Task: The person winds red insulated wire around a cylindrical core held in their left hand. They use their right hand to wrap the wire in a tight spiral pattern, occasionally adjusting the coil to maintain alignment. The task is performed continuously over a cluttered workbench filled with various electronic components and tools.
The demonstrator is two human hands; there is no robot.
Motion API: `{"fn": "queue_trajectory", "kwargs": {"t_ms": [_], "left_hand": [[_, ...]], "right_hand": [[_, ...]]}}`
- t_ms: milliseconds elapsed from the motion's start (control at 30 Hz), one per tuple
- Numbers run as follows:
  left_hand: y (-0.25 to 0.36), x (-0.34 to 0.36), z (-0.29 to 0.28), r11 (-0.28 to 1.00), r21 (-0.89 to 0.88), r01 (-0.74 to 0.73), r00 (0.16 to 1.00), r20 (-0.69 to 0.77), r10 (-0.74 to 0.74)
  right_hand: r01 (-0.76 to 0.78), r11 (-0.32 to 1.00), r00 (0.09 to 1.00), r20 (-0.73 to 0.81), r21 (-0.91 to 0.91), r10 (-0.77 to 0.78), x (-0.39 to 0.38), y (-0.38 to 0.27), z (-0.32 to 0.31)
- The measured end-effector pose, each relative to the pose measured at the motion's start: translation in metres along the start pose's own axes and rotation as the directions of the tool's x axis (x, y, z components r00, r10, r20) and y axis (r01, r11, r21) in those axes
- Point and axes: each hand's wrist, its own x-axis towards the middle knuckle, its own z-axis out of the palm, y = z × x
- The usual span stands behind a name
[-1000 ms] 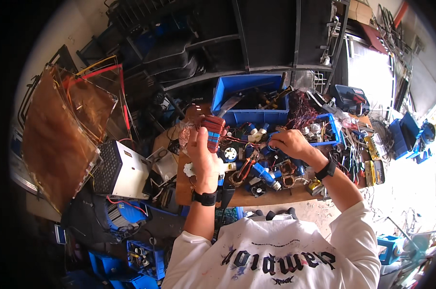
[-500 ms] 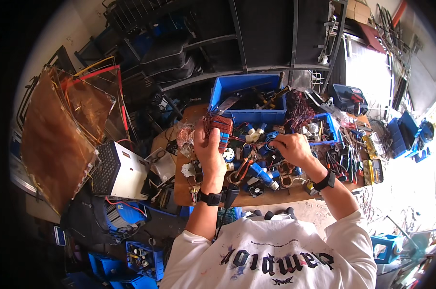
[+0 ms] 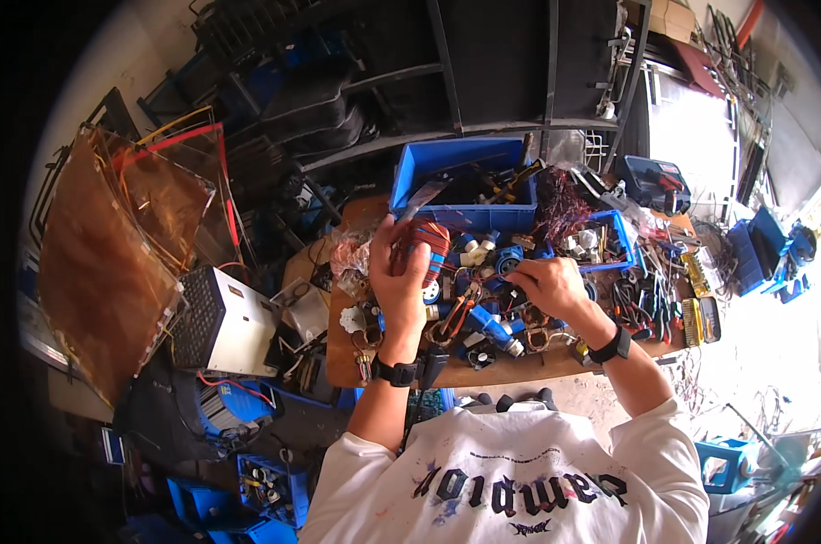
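My left hand (image 3: 401,272) is closed round a thick bundle of reddish-brown coiled wire (image 3: 433,238) with a blue band, held above the crowded wooden tabletop (image 3: 345,349). My right hand (image 3: 548,288) is pinched beside a round blue-and-black connector (image 3: 508,258); what lies between its fingertips is too small to make out. Below and between my hands lie orange-handled pliers (image 3: 458,317), blue plug connectors (image 3: 494,335), white fittings (image 3: 474,249) and small copper coils (image 3: 537,337).
A deep blue bin (image 3: 465,218) holds tools behind; a smaller blue crate (image 3: 610,267) holds parts. Hand tools (image 3: 655,317) crowd the right end. A metal-cased unit (image 3: 229,322) and brown sheets (image 3: 102,263) stand left. Dark racks (image 3: 492,63) rise behind; crates (image 3: 274,490) sit below.
The wire bundle in my left hand has moved a little to the right and turned. My right hand has shifted slightly downward, still pinched.
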Motion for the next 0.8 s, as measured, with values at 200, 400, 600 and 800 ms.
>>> {"fn": "queue_trajectory", "kwargs": {"t_ms": [200,400,600,800], "left_hand": [[0.007,0.009,-0.017,0.785,-0.350,0.511,0.860,0.209,-0.466],[0.011,-0.001,-0.009,0.694,-0.451,0.562,0.820,0.193,-0.539],[0.018,-0.002,-0.003,0.711,-0.463,0.529,0.843,0.194,-0.501],[0.017,-0.009,-0.004,0.679,-0.490,0.547,0.831,0.220,-0.511]], "right_hand": [[0.009,1.000,1.000,-0.002,0.001,-0.009,-0.007,-0.002,-0.028],[0.087,0.995,0.996,-0.001,-0.049,-0.087,-0.005,-0.002,-0.040],[0.121,0.988,0.986,-0.125,0.097,-0.109,-0.011,-0.008,-0.041],[0.075,0.995,0.995,-0.064,0.068,-0.071,-0.011,-0.013,-0.046]]}}
